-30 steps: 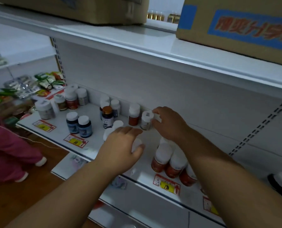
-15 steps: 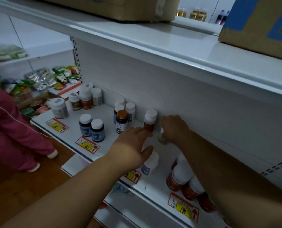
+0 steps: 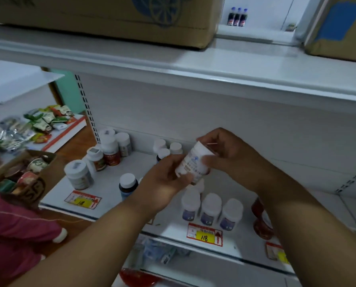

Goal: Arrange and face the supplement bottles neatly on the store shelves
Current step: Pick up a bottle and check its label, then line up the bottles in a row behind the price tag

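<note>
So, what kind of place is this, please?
Most likely a small shop. White metal shelves carry price tags on their front edge, rows of supplement bottles stand there, and cardboard boxes are stored on top.

A shop. White metal shelves [image 3: 193,79] with slotted uprights carry rows of supplement bottles [image 3: 211,208], and price tags [image 3: 204,235] with yellow labels sit along the shelf edge. Cardboard boxes [image 3: 110,17] are stored on the top shelf. To the left lie what look like snack packets [image 3: 46,119]; that part is blurred.
</note>
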Tool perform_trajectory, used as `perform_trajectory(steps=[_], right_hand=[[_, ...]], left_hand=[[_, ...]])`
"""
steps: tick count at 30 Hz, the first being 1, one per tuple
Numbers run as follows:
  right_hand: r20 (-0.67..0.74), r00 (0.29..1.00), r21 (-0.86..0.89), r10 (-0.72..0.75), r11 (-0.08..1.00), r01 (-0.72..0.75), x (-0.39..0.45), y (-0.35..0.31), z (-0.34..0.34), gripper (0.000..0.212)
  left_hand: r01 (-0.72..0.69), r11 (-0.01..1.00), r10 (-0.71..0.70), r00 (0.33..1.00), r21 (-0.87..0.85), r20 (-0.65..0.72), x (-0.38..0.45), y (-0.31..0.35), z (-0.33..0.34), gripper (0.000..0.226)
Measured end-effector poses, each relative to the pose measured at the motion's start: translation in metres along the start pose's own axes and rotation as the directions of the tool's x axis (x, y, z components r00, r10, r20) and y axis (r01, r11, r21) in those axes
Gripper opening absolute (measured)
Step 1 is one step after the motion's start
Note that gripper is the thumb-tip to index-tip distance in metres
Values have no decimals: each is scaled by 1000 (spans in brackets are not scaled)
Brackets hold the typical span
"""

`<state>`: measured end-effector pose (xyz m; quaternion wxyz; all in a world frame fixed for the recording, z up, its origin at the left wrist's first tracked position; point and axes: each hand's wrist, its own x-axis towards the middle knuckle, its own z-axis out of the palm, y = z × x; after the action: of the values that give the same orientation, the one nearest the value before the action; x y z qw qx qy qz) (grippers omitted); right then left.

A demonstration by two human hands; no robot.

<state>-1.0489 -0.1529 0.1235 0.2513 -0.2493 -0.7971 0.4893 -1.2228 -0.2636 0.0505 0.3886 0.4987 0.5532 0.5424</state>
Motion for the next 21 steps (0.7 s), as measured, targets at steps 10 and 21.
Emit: perform_trajectory(steps=[10,21], right_hand=[[12,999,-85,32,996,-31,40,-19,130,36],[-45,997,-462,-66,886,37,76,-32,249,33]], left_hand=[[55,995,-22,935,83,-354,-71,-7,-90,58],[150,709,234,872,689,-430,-96,-42,-233,50]])
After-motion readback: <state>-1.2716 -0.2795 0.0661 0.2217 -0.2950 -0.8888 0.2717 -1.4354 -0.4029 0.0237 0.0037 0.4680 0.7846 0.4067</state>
